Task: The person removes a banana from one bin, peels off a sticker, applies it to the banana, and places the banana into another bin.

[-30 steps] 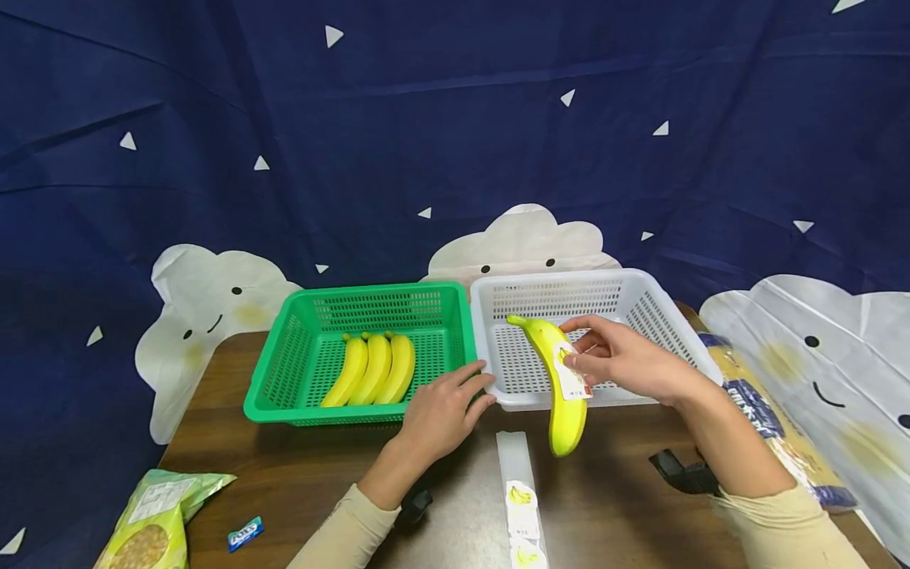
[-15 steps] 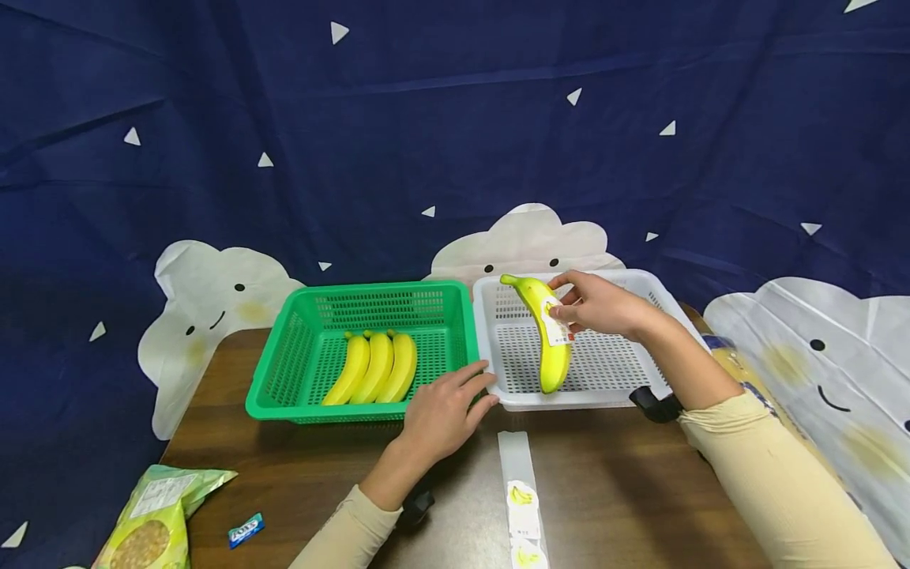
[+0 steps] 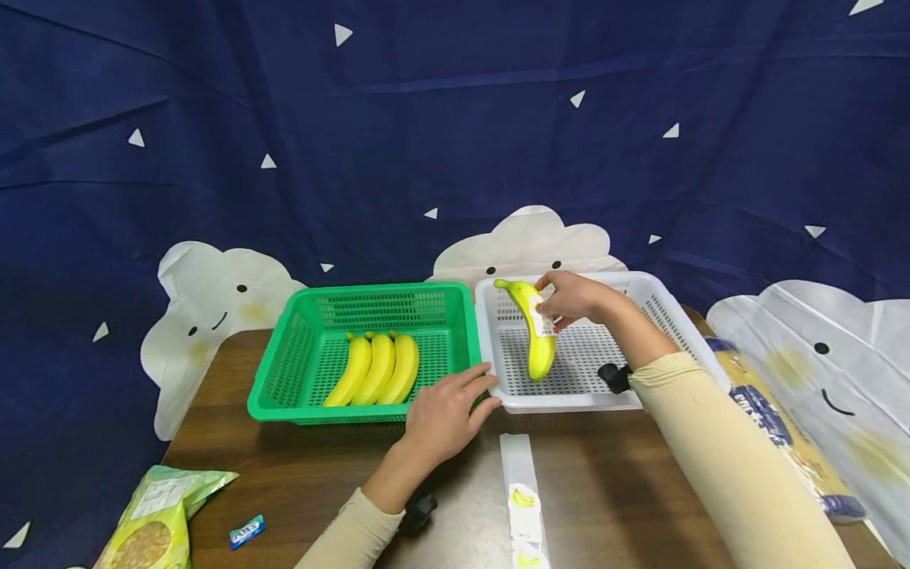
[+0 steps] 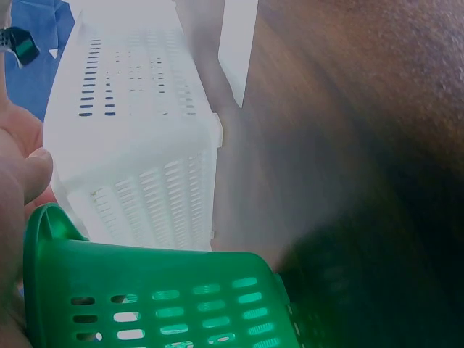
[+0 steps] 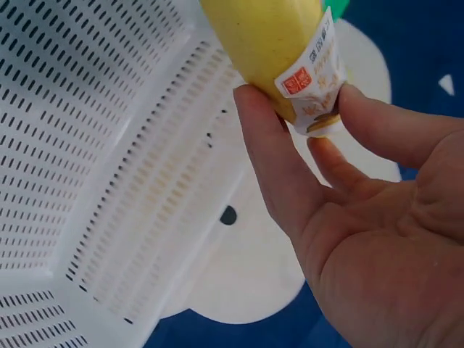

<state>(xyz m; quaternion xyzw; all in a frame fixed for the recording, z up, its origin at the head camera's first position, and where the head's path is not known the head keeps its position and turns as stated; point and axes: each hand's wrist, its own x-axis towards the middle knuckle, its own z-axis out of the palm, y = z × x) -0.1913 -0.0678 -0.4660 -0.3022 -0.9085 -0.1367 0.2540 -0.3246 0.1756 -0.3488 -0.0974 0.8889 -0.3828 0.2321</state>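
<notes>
My right hand pinches a yellow banana between thumb and fingers, over the left part of the white basket. A white label with a banana picture and red print is on its side, under my thumb. The banana's stem points up and left in the head view. My left hand, fingers relaxed, rests at the adjoining rims of the green basket and the white one. Inside the green basket several bananas lie side by side; three show.
On the wooden table a strip of banana labels lies in front of the baskets. A snack bag and a small blue packet are at the left. A yellow-and-blue bag stands at the right, a dark blue curtain behind.
My right hand has carried the labelled banana away from me and left, from the white basket's front edge to over its inside. My left hand has stayed at the rims.
</notes>
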